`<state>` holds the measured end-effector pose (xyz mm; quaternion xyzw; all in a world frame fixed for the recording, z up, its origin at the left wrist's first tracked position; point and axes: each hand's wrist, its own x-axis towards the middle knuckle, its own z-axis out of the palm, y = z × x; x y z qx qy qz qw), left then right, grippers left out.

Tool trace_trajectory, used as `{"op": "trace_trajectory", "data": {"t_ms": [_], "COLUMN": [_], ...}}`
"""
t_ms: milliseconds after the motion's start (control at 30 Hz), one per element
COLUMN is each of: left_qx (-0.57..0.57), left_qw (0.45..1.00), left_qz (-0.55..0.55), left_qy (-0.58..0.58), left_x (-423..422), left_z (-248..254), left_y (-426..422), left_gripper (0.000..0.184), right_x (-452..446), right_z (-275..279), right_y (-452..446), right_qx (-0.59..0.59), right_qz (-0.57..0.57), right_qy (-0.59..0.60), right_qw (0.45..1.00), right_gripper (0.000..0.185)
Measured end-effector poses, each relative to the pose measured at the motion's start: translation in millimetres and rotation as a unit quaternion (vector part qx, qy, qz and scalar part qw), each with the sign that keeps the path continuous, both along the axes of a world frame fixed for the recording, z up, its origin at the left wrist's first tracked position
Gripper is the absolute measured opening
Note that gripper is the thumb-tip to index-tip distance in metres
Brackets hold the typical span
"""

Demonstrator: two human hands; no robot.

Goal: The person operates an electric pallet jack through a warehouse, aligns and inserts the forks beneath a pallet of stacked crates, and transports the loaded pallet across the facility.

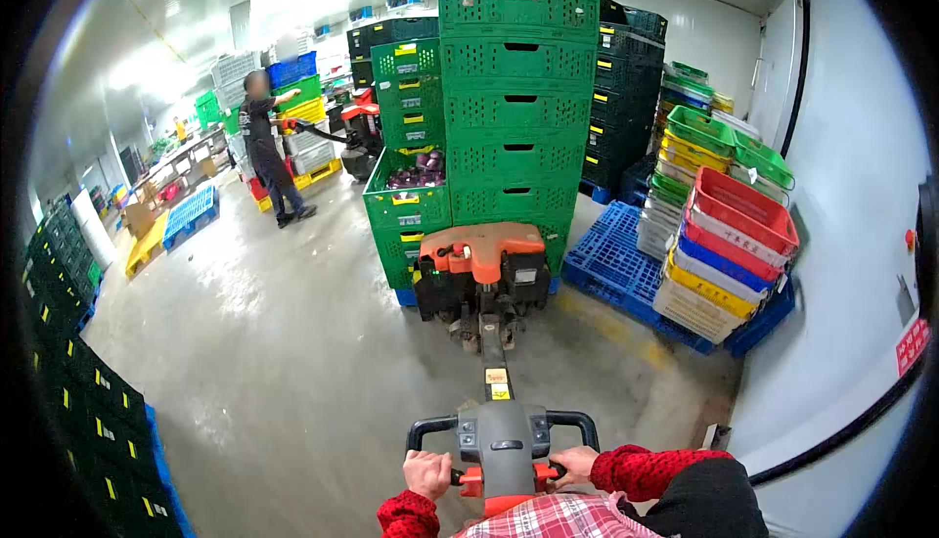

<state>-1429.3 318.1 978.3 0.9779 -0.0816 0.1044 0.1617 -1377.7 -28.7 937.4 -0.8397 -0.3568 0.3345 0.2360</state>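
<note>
My left hand (pixel 428 474) is closed round the left grip of a grey and red control handle (pixel 506 452). On the other side, my right hand (pixel 575 466) is wrapped round the right grip. A shaft runs forward from the handle to an orange and black pallet truck (pixel 483 254). Directly against the truck stands a tall stack of green crates (pixel 518 98). To its left, an open green crate (pixel 406 207) holds dark purple produce (pixel 421 170).
Blue pallets (pixel 611 262) at right bear stacked crates (pixel 719 254) beside a white wall (pixel 861 205). Dark crates (pixel 103 430) line the left edge. A person (pixel 266 152) stands back left, an arm stretched toward another pallet truck (pixel 360 137). Blue (pixel 191 215) and yellow pallets (pixel 147 246) lie left.
</note>
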Motion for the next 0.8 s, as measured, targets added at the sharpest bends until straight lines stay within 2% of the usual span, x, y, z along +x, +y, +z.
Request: {"op": "trace_trajectory", "data": {"t_ms": [33, 67, 167, 300, 433, 500, 600, 733, 800], "left_qx": [-0.011, -0.012, 0.008, 0.004, 0.009, 0.004, 0.011, -0.002, -0.009], "left_qw": [1.000, 1.000, 1.000, 1.000, 1.000, 1.000, 1.000, 0.999, 0.999], "left_qz": [0.011, 0.008, -0.001, 0.014, -0.006, 0.019, -0.007, -0.004, -0.001], "left_qy": [-0.015, -0.017, 0.007, 0.003, 0.016, 0.017, 0.024, 0.041, 0.045], "left_x": [-0.5, 0.4, -4.8, -13.1, -5.4, -12.9, -16.4, -18.3, -25.2], "left_z": [0.8, 2.8, 8.9, 15.0, 15.7, 11.3, 12.1, 14.0, 13.5], "left_y": [-1.4, 0.6, 6.8, 2.6, 21.7, 29.3, 36.6, 45.6, 47.1], "left_gripper": [0.037, 0.037, 0.036, 0.035, 0.034, 0.036, 0.036, 0.034, 0.035], "right_x": [-0.1, -3.3, -7.6, -5.1, -15.4, -20.5, -20.2, -22.9, -27.9], "right_z": [5.1, -4.5, -0.1, 12.8, -8.9, -20.4, -9.7, 10.5, 3.0], "right_y": [-0.6, 1.0, 2.9, 3.9, 17.5, 19.6, 28.2, 35.9, 36.0], "right_qx": [-0.029, 0.010, -0.009, -0.030, -0.037, 0.045, 0.017, 0.049, 0.043], "right_qz": [0.008, 0.001, 0.004, 0.009, 0.010, -0.007, 0.015, 0.007, 0.010], "right_qy": [0.020, 0.004, 0.017, 0.031, 0.017, -0.013, 0.003, 0.015, 0.028], "right_qw": [0.999, 1.000, 1.000, 0.999, 0.999, 0.999, 1.000, 0.999, 0.999], "right_gripper": [0.066, 0.070, 0.072, 0.069, 0.067, 0.066, 0.064, 0.063, 0.064]}}
